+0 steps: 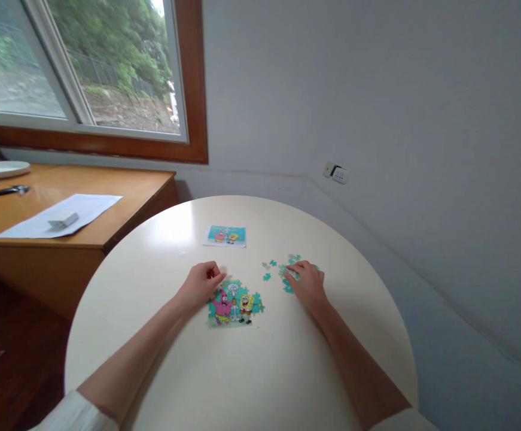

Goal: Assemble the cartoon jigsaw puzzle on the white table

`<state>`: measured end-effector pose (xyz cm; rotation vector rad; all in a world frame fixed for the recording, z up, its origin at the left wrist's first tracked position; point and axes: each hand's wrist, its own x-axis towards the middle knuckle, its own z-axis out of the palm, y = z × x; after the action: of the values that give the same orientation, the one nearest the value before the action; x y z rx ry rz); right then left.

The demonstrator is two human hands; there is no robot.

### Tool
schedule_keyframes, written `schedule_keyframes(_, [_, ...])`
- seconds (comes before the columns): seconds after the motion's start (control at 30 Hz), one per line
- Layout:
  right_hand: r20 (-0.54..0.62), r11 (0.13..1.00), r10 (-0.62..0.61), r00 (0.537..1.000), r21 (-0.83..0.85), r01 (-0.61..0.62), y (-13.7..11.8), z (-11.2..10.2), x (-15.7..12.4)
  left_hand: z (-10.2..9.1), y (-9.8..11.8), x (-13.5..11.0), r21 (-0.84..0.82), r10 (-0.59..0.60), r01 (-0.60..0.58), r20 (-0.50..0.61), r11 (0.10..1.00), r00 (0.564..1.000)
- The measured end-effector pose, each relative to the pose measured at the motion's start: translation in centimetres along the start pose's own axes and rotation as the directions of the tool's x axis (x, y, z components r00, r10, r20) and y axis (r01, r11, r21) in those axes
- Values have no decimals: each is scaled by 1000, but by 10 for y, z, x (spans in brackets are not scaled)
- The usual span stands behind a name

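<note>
A partly joined cartoon jigsaw (234, 304) lies on the round cream table (242, 371). My left hand (201, 284) rests at its upper left corner with fingers curled in; whether they hold a piece is hidden. My right hand (307, 281) lies palm down on a scatter of loose teal pieces (273, 267), its fingertips pressed on one of them. A small reference picture (225, 235) of the same cartoon lies farther back on the table.
A wooden desk (90, 239) stands to the left under a window, bearing paper sheets (63, 215), a white plate (0, 169) and a dark pen-like object (11, 190). The grey wall with a socket (337, 173) runs behind and right of the table.
</note>
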<state>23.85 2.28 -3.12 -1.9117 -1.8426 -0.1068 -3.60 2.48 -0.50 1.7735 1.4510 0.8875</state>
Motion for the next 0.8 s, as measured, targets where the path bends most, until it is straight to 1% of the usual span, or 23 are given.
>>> schedule_keyframes(0.1, [36, 1000, 26, 999, -10, -26, -2, -1, 0, 1, -2, 0, -1, 0, 0, -6, 1000, 1000])
schedule_keyframes(0.2, [53, 1000, 25, 998, 8, -26, -2, -1, 1, 1, -1, 0, -2, -9, 9, 4, 1000, 1000])
schedule_keyframes(0.43, [34, 999, 9, 999, 48, -11, 2, 4, 2, 1, -1, 0, 11, 2, -2, 0, 1000, 1000])
schedule_keyframes(0.57, [18, 997, 11, 1000, 76, -13, 2, 4, 2, 0, 3, -1, -8, -27, 27, 26, 1000, 999])
schedule_keyframes(0.8, [3, 986, -64, 998, 153, 63, -1, 6, 0, 0, 4, -2, -26, -45, 46, 48, 999, 998])
